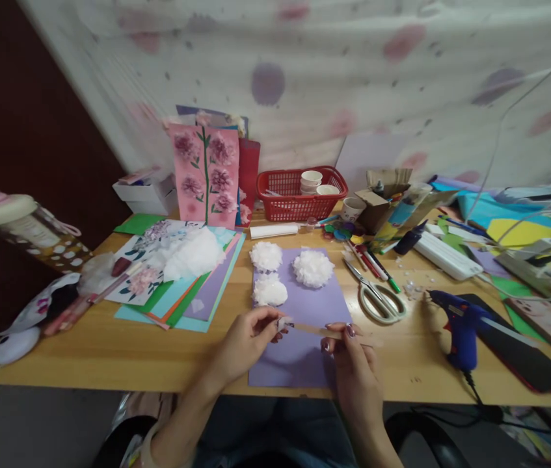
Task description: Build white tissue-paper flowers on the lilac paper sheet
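My left hand [260, 328] pinches a small piece of white tissue paper [283, 322] between thumb and fingertips. In my right hand [356, 357] is a thin, flat wooden stick [311, 330], its left end touching the tissue. Both hands are above the lower part of a purple sheet [289, 370]. Three fluffy white paper flowers lie toward the sheet's far end: one upper left [266, 257], one right [313, 268] and a flatter one lower left [270, 290]. The third has a smooth white patch on its near side.
Scissors [377, 296] and a blue glue gun [460, 328] lie to the right, near a dark tablet-like slab [519, 344]. Left are coloured sheets [226, 279] under a white tissue pile [194, 250]. Behind stand a red basket [299, 207] and a pink flower picture [207, 175].
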Tool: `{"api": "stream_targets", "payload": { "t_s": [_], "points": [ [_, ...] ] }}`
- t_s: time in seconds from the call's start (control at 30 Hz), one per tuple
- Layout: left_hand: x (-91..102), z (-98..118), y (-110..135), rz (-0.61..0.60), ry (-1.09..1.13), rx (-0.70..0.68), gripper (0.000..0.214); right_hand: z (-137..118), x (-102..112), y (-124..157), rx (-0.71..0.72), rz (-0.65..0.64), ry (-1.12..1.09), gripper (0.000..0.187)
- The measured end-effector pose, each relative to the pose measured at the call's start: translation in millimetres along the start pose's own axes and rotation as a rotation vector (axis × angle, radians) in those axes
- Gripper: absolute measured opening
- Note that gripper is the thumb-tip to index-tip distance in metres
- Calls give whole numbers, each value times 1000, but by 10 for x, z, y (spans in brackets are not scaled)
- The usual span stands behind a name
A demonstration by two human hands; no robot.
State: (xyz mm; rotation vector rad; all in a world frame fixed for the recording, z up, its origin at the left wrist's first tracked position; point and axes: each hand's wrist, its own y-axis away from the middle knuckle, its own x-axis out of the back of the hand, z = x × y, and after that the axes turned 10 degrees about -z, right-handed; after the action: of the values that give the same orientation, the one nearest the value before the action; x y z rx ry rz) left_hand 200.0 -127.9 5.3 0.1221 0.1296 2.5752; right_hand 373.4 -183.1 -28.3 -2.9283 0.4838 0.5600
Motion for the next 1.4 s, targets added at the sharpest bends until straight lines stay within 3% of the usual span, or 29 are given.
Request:
{"api": "stream_targets", "payload": {
  "t_s": [0.33, 0.47, 0.6, 0.8, 1.03, 1.4],
  "points": [
    [-117, 16, 97, 68, 207, -34, 54, -15, 7, 88, 71, 5, 33, 35],
    [-144, 52, 81, 87, 214, -56, 49, -82, -6, 86, 118, 1, 33, 35],
    [-133, 46, 53, 140, 221, -67, 40, -107, 18, 43, 149, 75, -50, 33],
    [-123, -53, -21, 160, 157, -68, 32, 30, 31, -56, 46, 66, -56, 33],
    [-128, -137, -98, 104, 128, -44, 24, 101, 32, -64, -31, 99, -139, 28],
    [-163, -79, -70, 53, 90, 60, 34, 70, 23, -37, -84, 112, -107, 36]
  ]
}}
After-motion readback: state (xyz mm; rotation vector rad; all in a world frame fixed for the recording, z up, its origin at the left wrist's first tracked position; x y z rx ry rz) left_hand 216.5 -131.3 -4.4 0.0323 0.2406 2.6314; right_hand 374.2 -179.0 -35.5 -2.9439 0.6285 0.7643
